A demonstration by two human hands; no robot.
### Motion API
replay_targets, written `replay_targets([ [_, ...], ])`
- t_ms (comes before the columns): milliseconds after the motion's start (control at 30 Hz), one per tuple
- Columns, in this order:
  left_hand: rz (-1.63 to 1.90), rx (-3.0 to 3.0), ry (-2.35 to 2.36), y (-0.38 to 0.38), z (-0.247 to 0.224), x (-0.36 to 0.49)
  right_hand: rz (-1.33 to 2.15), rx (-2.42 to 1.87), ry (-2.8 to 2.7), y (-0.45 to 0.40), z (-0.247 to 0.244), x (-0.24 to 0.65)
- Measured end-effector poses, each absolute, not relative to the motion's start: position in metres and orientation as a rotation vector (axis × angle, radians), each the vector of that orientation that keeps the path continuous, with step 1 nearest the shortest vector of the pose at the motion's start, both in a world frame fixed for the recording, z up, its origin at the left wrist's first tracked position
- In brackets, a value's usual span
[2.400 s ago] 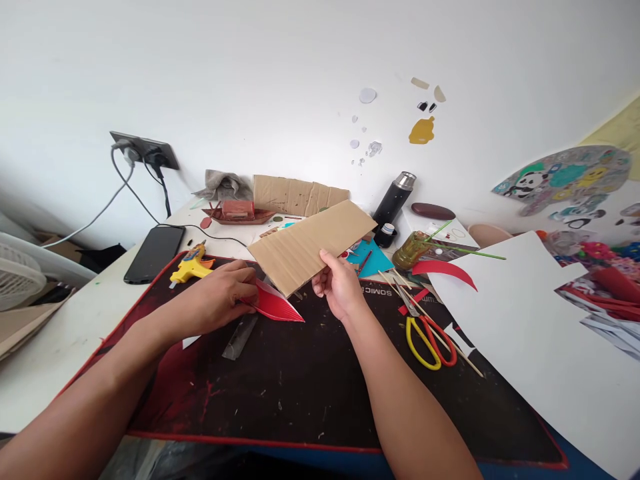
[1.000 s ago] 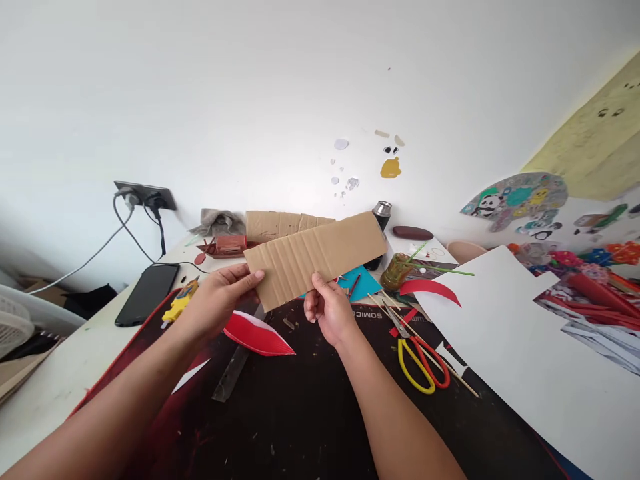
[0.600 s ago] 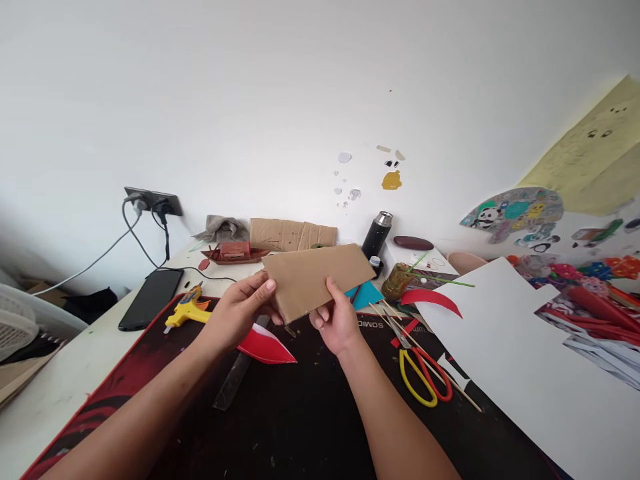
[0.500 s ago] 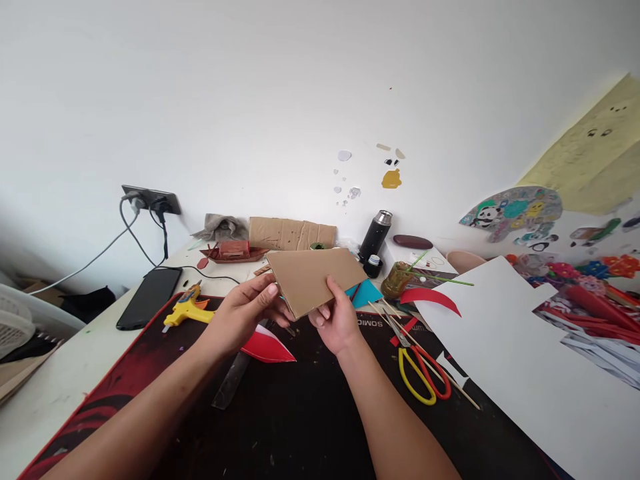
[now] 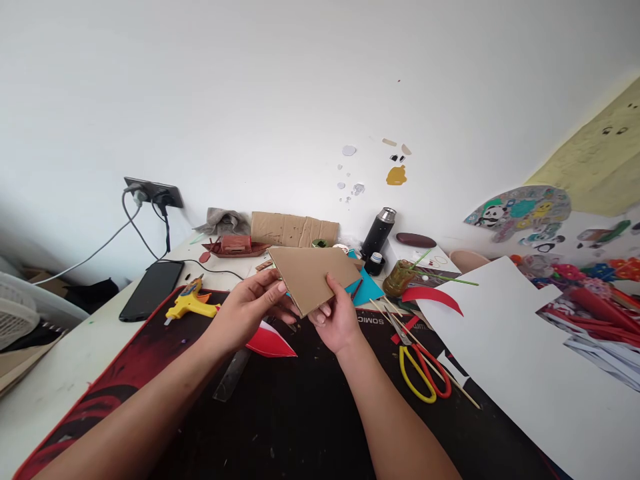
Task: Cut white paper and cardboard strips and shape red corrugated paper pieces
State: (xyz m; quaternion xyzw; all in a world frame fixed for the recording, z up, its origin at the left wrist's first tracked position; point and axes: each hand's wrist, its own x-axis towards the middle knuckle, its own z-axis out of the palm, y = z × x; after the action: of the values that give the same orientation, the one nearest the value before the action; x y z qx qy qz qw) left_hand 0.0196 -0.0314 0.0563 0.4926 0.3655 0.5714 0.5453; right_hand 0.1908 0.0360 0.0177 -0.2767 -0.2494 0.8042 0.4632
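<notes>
A flat piece of brown cardboard [image 5: 313,277] is held up above the dark mat, its face tilted toward me. My right hand [image 5: 340,317] grips its lower right side, thumb on top and fingers underneath. At the left edge, my left hand [image 5: 257,300] has its thumb along the rim and curled fingers partly behind the sheet. Below the left hand, a red and white curved paper shape [image 5: 271,342] lies on the mat beside a clear ruler [image 5: 233,377]. Blue paper [image 5: 367,287] shows behind the cardboard.
Scissors [image 5: 417,367] and thin sticks lie to the right, near a large white sheet [image 5: 505,333] with a red paper strip [image 5: 435,298]. To the left are a yellow glue gun [image 5: 193,303] and a phone [image 5: 151,291]. A black flask [image 5: 379,233] and model boat [image 5: 235,246] stand behind.
The cardboard has turned slightly in my hands, and its right corner sits a little further left. The camera view has shifted slightly. Both hands stay on the sheet.
</notes>
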Motion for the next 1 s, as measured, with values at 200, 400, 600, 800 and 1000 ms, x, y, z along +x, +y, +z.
replay_targets([
  [200, 1.350, 1.185, 0.885, -0.036, 0.060, 0.022, 1.995, -0.668, -0.586, 0.035, 0.021, 0.190],
  [400, 1.319, 1.184, 0.937, -0.038, 0.062, 0.023, 1.949, -0.698, -0.607, 0.036, 0.021, 0.192],
  [600, 1.302, 1.135, 0.937, -0.040, 0.059, 0.023, 1.940, -0.697, -0.607, 0.038, 0.018, 0.192],
  [800, 1.337, 1.059, 0.950, -0.041, 0.066, 0.028, 1.926, -0.698, -0.618, 0.037, 0.016, 0.191],
  [1000, 1.279, 1.072, 0.998, -0.038, 0.071, 0.020, 1.853, -0.691, -0.664, 0.037, 0.014, 0.190],
])
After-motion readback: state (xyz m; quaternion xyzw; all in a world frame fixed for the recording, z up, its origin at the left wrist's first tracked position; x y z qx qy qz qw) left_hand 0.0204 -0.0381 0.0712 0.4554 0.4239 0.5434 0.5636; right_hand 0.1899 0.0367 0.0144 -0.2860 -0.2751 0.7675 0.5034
